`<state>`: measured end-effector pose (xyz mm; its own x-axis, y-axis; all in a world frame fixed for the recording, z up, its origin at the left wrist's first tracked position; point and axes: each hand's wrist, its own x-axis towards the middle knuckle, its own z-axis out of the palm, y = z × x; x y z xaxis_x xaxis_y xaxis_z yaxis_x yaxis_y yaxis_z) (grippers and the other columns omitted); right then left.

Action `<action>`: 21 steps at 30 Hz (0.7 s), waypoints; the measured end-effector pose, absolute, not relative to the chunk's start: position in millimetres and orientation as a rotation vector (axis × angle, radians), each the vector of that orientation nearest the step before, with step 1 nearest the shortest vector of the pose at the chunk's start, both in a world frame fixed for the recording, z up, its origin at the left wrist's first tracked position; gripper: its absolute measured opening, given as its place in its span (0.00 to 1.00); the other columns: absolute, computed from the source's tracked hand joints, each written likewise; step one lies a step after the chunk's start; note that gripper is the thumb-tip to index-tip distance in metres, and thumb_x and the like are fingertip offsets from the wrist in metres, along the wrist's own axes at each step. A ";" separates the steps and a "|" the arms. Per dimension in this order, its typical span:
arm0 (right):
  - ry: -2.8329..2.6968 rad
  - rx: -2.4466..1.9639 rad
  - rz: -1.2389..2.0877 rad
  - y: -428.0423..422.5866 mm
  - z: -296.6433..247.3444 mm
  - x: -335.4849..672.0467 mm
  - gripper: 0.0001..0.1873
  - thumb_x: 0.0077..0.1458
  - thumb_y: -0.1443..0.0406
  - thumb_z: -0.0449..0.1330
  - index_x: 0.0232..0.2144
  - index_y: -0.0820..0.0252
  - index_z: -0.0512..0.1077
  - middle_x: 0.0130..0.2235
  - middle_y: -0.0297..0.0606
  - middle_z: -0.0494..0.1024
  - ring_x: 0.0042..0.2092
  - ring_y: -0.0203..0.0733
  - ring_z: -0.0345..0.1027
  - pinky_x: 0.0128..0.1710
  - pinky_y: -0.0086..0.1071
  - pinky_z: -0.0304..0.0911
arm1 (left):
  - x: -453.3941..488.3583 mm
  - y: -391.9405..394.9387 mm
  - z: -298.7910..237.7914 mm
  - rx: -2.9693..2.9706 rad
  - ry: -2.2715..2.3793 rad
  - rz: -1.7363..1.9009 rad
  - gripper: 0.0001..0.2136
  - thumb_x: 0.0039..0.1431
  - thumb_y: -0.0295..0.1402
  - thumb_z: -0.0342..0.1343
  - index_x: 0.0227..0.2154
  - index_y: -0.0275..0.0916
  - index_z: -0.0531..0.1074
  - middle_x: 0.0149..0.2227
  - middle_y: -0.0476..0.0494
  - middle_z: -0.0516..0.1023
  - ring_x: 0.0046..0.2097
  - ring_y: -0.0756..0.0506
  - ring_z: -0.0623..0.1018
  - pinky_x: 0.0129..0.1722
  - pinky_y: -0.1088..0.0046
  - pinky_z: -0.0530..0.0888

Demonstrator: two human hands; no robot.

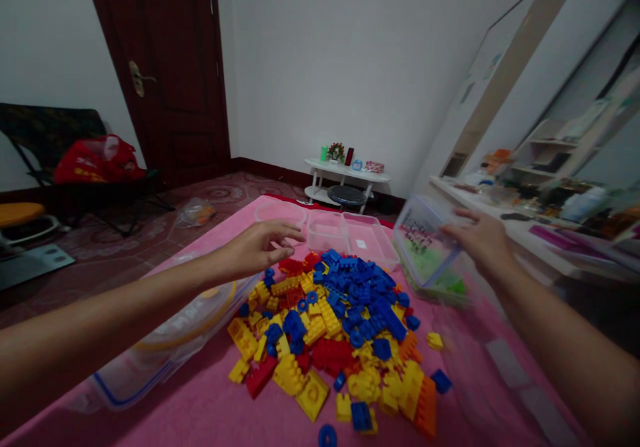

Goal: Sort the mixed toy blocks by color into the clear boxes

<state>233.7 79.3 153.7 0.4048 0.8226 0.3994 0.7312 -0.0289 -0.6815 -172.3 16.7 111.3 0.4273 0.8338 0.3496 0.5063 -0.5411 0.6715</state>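
Observation:
A heap of yellow, blue, red and orange toy bricks (pixel 340 330) lies on a pink cloth (pixel 210 407). My left hand (pixel 260 247) hovers over the heap's far left edge, fingers loosely curled and apart, holding nothing. My right hand (pixel 477 240) grips the rim of a clear plastic lid (pixel 425 240), tilted up on edge above a clear box holding green bricks (pixel 445 287). Two clear containers (pixel 350 237) stand just behind the heap.
A large clear tub with a blue rim (pixel 165 340) lies on its side under my left forearm. A low white table (pixel 345 177) stands by the far wall. A dark chair with a red bag (pixel 95 160) is at left; a cluttered shelf (pixel 545 213) runs along the right.

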 end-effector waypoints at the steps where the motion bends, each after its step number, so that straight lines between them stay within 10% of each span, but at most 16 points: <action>1: -1.458 -1.799 0.021 75.7 157.2 222.9 0.28 0.45 0.65 0.63 0.51 0.66 0.69 0.36 0.48 0.78 0.33 0.43 0.72 0.30 0.29 0.63 | -168.6 17.3 110.8 2.217 1.115 0.933 0.15 0.55 0.36 0.54 0.45 0.39 0.73 0.54 0.38 0.70 0.41 0.48 0.77 0.37 0.72 0.76; 15: -2.043 -1.942 -0.699 21.6 147.3 121.7 0.27 0.54 0.62 0.52 0.57 0.55 0.60 0.35 0.43 0.79 0.36 0.53 0.74 0.32 0.36 0.61 | -52.7 27.4 119.2 1.409 0.876 0.925 0.40 0.50 0.43 0.60 0.62 0.38 0.48 0.56 0.27 0.64 0.42 0.42 0.77 0.39 0.65 0.76; 21: -2.118 -1.628 -0.763 -26.5 132.6 101.5 0.25 0.55 0.67 0.50 0.55 0.56 0.62 0.39 0.42 0.78 0.35 0.47 0.73 0.31 0.34 0.60 | -26.4 37.3 124.5 1.020 0.636 0.842 0.24 0.52 0.52 0.52 0.41 0.35 0.67 0.40 0.37 0.73 0.35 0.47 0.76 0.31 0.73 0.74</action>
